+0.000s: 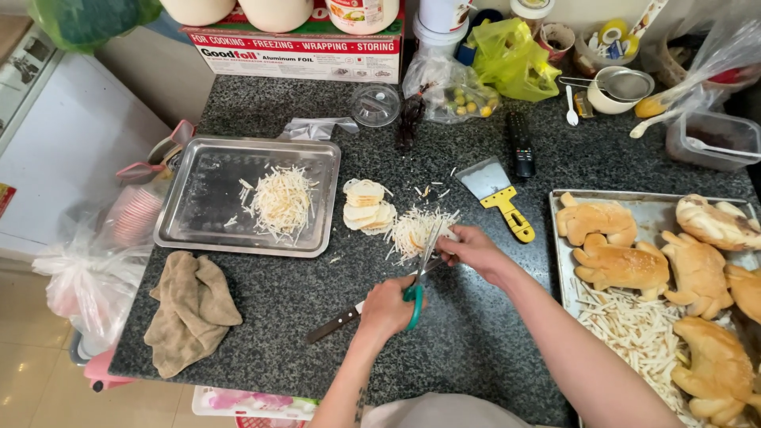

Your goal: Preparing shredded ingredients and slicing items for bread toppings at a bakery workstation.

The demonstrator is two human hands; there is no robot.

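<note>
- Left hand (386,307) is wrapped around the green handles of a pair of scissors (422,265), fingers through the loops and closed on them, near the middle of the counter (444,349) toward the front edge.
- Scissor blades point away from the person, up into a little heap of pale shreds (412,230) sitting right on the stone.
- Right hand (474,250) is pinched shut on a pale slice at the edge of that heap, right against the blades.
- A dark-handled knife (337,323) lies on the counter just under the left hand; can't tell if the hand is actually touching it.
- Just left of the heap there's a small stack of round pale slices (366,206).
- Further left, a steel tray (198,206) holds a bigger mound of shreds, with a crumpled brown cloth (186,309) at the front left corner.
- A yellow-handled scraper (498,192) lies behind the right hand.
- Along the right edge, a baking tray (564,261) carries browned buns (622,265) and pale sticks.
- Back edge is cluttered: a foil box (293,51), bags, a strainer and a remote.
</note>
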